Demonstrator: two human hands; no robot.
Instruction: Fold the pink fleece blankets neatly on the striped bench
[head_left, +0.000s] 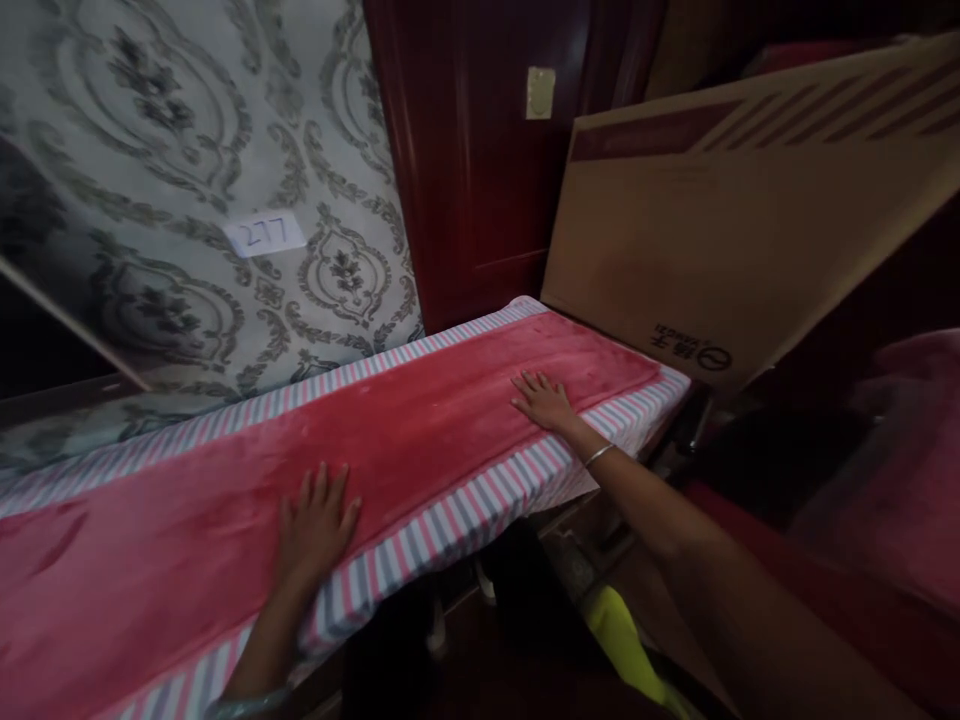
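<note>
A long strip of red plush fabric (pixel 420 420) lies spread along a narrow table, over a cloth with pink, grey and white stripes (pixel 420 550). My left hand (pixel 316 525) rests flat on the red fabric near its front edge, fingers spread. Farther right, my right hand (pixel 546 402) also presses flat on the fabric, its fingers apart and a thin bangle on the wrist. Neither hand holds anything. Light and darker patches show in the pile, with a small dark streak toward the left end.
A large cardboard box panel (pixel 720 220) leans beyond the table's right end. Behind stand a dark red door (pixel 495 180) and a patterned wall with a paper label (pixel 266 233) reading 277. Pink fabric (pixel 900 480) is heaped at the right. Something yellow-green (pixel 626 640) lies below.
</note>
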